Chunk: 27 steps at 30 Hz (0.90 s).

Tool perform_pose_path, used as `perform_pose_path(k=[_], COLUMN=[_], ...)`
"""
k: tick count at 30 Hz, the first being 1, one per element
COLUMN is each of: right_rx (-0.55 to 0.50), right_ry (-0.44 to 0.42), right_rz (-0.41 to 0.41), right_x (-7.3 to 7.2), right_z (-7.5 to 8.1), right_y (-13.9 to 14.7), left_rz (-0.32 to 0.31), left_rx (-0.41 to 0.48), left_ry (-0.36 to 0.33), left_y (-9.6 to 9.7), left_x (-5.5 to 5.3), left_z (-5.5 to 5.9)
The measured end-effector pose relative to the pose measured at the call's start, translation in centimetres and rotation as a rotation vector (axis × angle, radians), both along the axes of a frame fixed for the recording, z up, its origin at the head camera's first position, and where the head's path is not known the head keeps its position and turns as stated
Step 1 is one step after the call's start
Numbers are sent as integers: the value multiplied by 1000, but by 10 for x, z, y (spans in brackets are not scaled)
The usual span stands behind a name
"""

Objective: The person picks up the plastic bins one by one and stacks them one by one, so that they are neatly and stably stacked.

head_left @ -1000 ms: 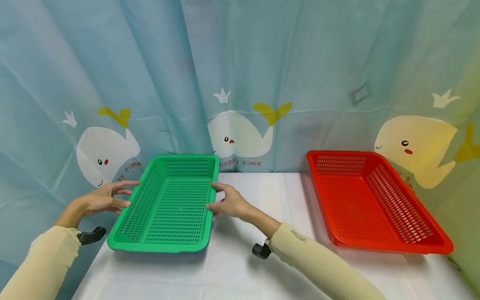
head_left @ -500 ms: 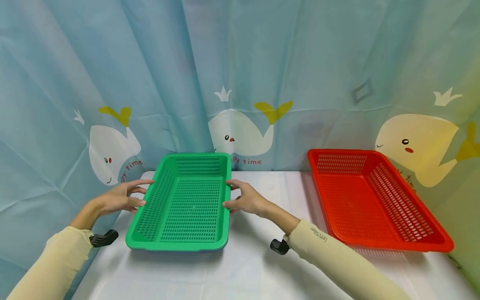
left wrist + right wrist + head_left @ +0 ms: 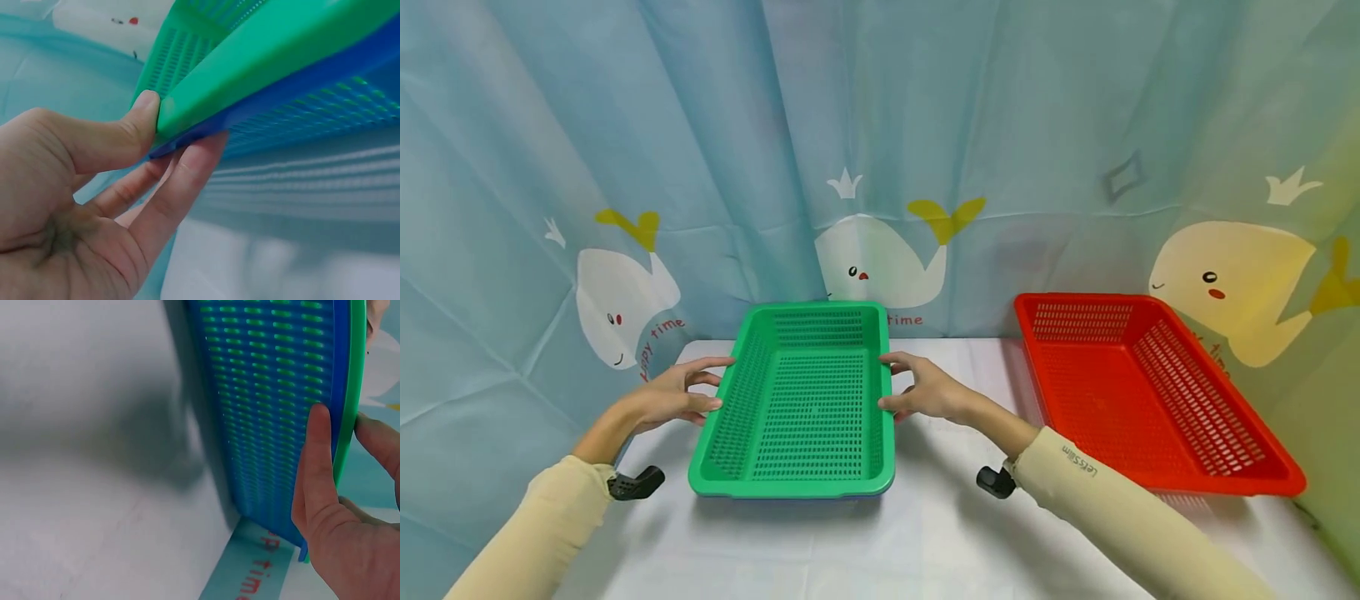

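Observation:
A green plastic basket (image 3: 812,408) sits nested inside a blue basket (image 3: 262,412), whose rim and slotted wall show in both wrist views. My left hand (image 3: 673,396) grips the pair by the left rim; in the left wrist view its thumb (image 3: 134,128) lies against the green rim with fingers under the blue one. At the opposite long side my right hand (image 3: 928,390) pinches both rims, thumb on the green edge and fingers against the blue wall. The green basket has nothing in it.
To the right stands a red basket (image 3: 1120,408) on top of a clear, pale one, mostly hidden beneath it. A white cloth covers the table (image 3: 940,533). Behind hangs a blue curtain (image 3: 880,108) printed with whales.
Both hands have shifted the nested green and blue baskets steadily to the right across the table. The red basket stays where it was.

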State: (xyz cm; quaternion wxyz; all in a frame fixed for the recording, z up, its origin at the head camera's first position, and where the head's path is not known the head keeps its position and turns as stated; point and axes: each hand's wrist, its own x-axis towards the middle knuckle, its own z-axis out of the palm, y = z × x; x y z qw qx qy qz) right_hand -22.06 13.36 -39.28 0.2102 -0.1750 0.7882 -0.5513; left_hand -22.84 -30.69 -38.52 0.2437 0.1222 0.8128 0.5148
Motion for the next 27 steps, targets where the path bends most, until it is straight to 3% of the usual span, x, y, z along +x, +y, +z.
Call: perform_pose_path(k=[17,27], right_rx=[46,73], right_ry=[-47,-48], right_rz=[-31,-48], right_x=[3,7], right_z=[9,11], right_y=[52,82], left_rz=[11,7], left_rx=[59,108], left_ry=[36,19], left_y=[51,80], left_x=[-11,-18], left_z=[-17,-25])
